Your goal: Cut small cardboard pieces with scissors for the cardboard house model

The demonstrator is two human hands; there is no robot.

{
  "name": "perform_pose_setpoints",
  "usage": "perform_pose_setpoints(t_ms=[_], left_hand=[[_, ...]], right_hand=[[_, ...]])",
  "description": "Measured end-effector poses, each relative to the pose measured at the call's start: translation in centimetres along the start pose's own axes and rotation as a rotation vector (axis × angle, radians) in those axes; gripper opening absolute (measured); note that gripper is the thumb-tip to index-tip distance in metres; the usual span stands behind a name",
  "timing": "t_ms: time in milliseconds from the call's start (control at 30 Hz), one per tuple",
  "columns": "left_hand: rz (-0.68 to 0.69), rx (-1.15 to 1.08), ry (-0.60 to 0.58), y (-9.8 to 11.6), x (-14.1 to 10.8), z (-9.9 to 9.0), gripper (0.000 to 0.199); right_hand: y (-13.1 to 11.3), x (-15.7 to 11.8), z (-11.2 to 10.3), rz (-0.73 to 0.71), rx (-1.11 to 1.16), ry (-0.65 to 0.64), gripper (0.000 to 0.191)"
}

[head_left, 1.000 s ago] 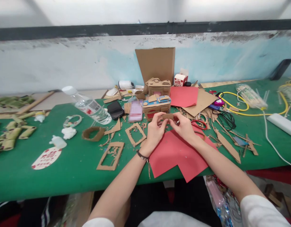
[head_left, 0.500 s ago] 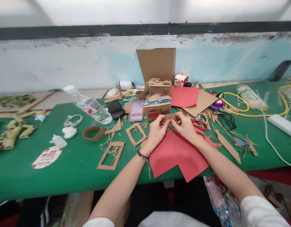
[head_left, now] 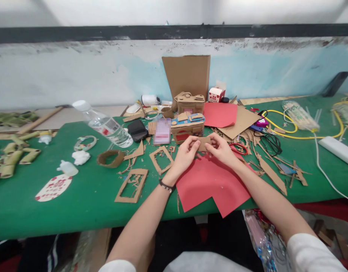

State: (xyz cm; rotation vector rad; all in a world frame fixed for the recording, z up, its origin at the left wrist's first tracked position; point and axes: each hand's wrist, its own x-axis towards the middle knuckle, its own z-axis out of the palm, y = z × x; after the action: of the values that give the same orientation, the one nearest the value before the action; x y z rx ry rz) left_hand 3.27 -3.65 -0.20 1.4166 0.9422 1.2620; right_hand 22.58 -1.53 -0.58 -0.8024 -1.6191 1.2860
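The cardboard strip [head_left: 204,143] has tilted; left hand [head_left: 185,153] and right hand [head_left: 221,151] pinch it, their grip hiding its ends.

Held cardboard piece [head_left: 204,144]: plain brown
Notched paper [head_left: 212,183]: solid red
Front cardboard model [head_left: 188,129]: brown, blue top, red patch
Table cover [head_left: 89,213]: green
Oval card [head_left: 53,188]: white, red print
Looped cord [head_left: 329,136]: yellow
Bracelet [head_left: 166,185]: dark, apparently with paler flecks

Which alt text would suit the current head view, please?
A person's left hand and right hand hold a small cardboard piece near red paper on a green table. Around them are cardboard frames, scraps and a bottle.
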Motion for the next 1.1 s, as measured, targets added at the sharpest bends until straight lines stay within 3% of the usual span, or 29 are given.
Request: perform_pose_setpoints(t_ms=[133,300,467,1100], left_hand=[[0.047,0.048,0.065,0.0,0.0,-0.1,0.037],[0.016,0.026,-0.002,-0.4,-0.1,-0.2,0.034],[0.082,0.109,-0.005,-0.5,-0.2,-0.3,0.026],[0.074,0.054,0.089,0.2,-0.3,0.2,0.029]], right_hand=[[0.6,0.0,-0.3,0.048,0.023,-0.084,0.033],[1.2,-0.2,-0.5,-0.026,-0.176,-0.056,0.025],[1.4,-0.5,-0.2,-0.083,-0.279,-0.048,0.018],[0.6,-0.6,-0.1,-0.118,-0.158,-0.062,0.019]])
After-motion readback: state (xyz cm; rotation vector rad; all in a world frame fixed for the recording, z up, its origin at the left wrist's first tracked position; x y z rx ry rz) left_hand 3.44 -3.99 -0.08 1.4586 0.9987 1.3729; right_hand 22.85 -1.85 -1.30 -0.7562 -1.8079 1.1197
